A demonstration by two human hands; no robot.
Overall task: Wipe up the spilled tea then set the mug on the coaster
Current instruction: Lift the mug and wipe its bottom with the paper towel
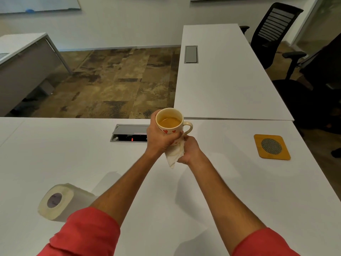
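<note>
**Mug lifted, tissue at its base**

Left hand [160, 137]: fingers wrapped closed around the body of the cream ceramic mug with red hearts [170, 122], holding it up off the white laminate desk [92, 163]. Mug roughly upright, tipped slightly toward the camera. Handle points right, free of both hands. Amber tea visible inside, level well below the rim.

Right hand [190, 150]: closed on a crumpled white paper tissue [175, 154], pressing it against the lower side and underside of the mug. Tissue shows faint yellowish staining; one loose corner hangs down toward the desk. Cannot tell whether that corner touches the surface.

The square amber wooden coaster with a round grey mesh centre [271, 147] lies flat on the same desk, well to the right of the mug, nothing on it.

The roll of white paper towel with a purple-grey core [60, 200] lies on its side at the near left of the desk, partly hidden behind the left forearm.

Grey recessed cable box [130, 133], lid raised, sits in the desk just left of the left hand. Both red sleeves [88, 235] are pushed up above the forearms.

Desk surface under the hands looks dry; no puddle discernible.
</note>
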